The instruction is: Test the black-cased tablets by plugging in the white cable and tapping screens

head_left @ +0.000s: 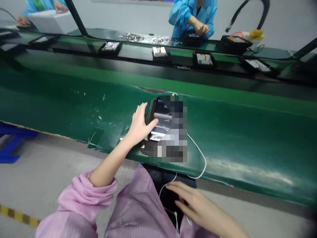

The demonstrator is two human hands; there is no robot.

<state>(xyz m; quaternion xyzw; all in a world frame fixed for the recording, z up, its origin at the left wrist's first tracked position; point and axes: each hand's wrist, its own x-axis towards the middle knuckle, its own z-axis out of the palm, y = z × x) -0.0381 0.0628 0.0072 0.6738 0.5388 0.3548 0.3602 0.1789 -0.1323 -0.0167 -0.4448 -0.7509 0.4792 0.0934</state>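
Note:
A dark tablet [158,124] in a black case lies on the near edge of the green bench [247,132], its screen lit and partly blurred out. My left hand [140,124] rests on the tablet's left side, fingers spread, thumb on the screen. A white cable [199,153] runs from the tablet down over the bench edge to my lap. My right hand [198,206] lies open and flat on my lap, fingers stretched toward the cable, holding nothing.
A black conveyor strip [138,58] behind carries several dark trays with devices [110,47]. Small metal parts [133,36] lie scattered on the far bench. A person in blue [193,19] works opposite; another person's hands [59,6] are at far left. Grey floor below.

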